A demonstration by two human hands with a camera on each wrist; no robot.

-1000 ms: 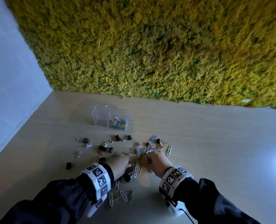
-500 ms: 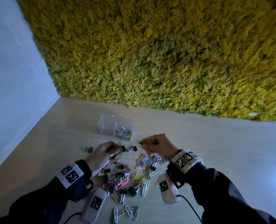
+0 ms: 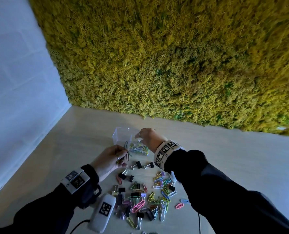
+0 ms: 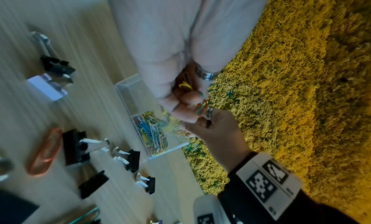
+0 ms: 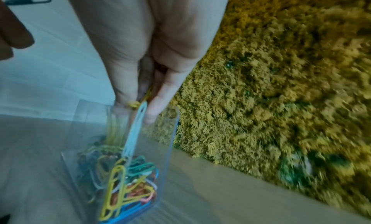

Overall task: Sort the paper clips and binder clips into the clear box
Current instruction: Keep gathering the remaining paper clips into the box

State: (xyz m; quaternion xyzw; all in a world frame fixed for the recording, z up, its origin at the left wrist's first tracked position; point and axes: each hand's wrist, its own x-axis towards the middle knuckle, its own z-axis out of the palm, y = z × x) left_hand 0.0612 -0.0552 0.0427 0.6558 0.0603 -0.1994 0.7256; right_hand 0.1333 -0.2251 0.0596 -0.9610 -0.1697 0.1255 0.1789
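Observation:
The clear box [image 3: 118, 136] stands on the pale table near the moss wall; its right compartment holds several coloured paper clips [image 3: 139, 148]. My right hand [image 3: 140, 139] hovers over that compartment. In the right wrist view its fingertips [image 5: 155, 114] pinch a light blue paper clip [image 5: 134, 132] and a yellow one, which hang into the box [image 5: 170, 149]. My left hand [image 3: 123, 157] is just in front of the box and grips a small bunch of paper clips [image 4: 201, 107]. Loose paper clips [image 3: 164, 191] and black binder clips [image 3: 138, 164] lie nearer to me.
A yellow-green moss wall [image 3: 174, 65] rises right behind the box, and a white wall [image 3: 18, 81] closes the left side. A white tagged device [image 3: 103, 212] with a cable lies on the table by my left wrist. A bare stretch of table [image 3: 233, 157] lies to the right.
Both hands lifted from the pile with paper clips and moved away from me. The right hand now reaches over the box's right compartment; the left has come up to the box's front.

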